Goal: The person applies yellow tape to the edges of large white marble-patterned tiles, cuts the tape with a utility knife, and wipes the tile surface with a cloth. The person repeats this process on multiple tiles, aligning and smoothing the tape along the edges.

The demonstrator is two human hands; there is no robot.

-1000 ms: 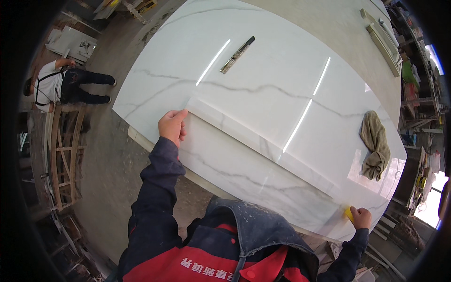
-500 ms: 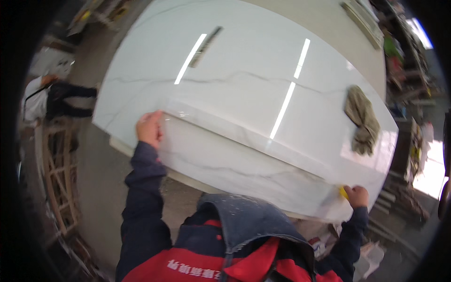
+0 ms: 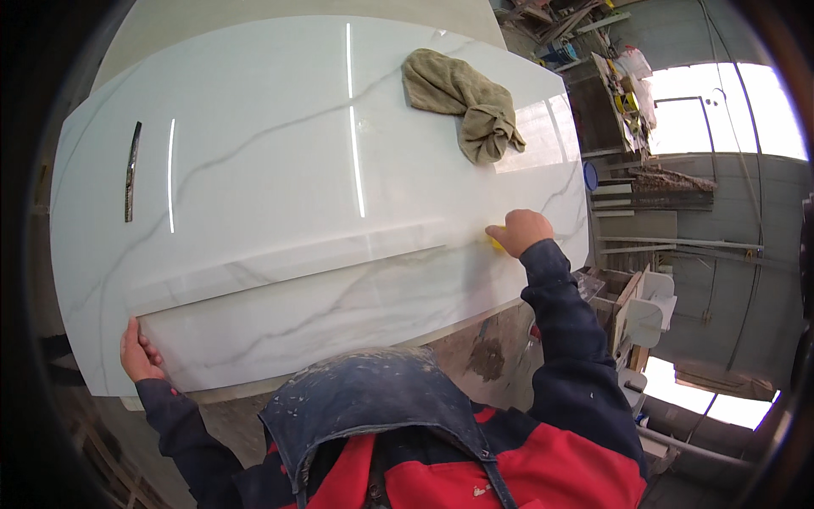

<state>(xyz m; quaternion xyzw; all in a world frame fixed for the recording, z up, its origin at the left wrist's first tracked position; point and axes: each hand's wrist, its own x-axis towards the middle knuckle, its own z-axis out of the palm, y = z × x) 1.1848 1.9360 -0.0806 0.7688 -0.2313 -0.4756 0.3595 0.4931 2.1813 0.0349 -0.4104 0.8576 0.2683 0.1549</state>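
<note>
Work surface: a large glossy white slab [image 3: 280, 144] with grey veining, lying flat on a bench.
Workpiece: a narrower strip of the same veined stone [image 3: 339, 314], lying on the near part of the slab and running from my left hand to my right hand.
Left hand [image 3: 138, 352]: I see it closed on the left end of the strip, fingers curled over the end edge, thumb side towards the slab.
Right hand [image 3: 519, 232]: I see it clenched around a small yellow object [image 3: 494, 241] and pressed down at the strip's far right end; what the object is, I cannot tell.
Contact: both hands touch the strip; neither is lifted clear.
Technique, left: I judge the left hand should act as the fixed stop, holding the end square so the strip does not pivot.
Technique, right: I judge that steady, even downward pressure serves best, with the yellow object kept flat to the polished face and following the joint line.
Risk: the glaze looks slick; a sideways push could slide the strip out of line or off the near edge.
Surroundings: a crumpled khaki rag [image 3: 462, 102] rests on the slab's far right area, well apart from both hands; a thin dark metal tool [image 3: 131, 172] lies near the slab's left edge.
</note>
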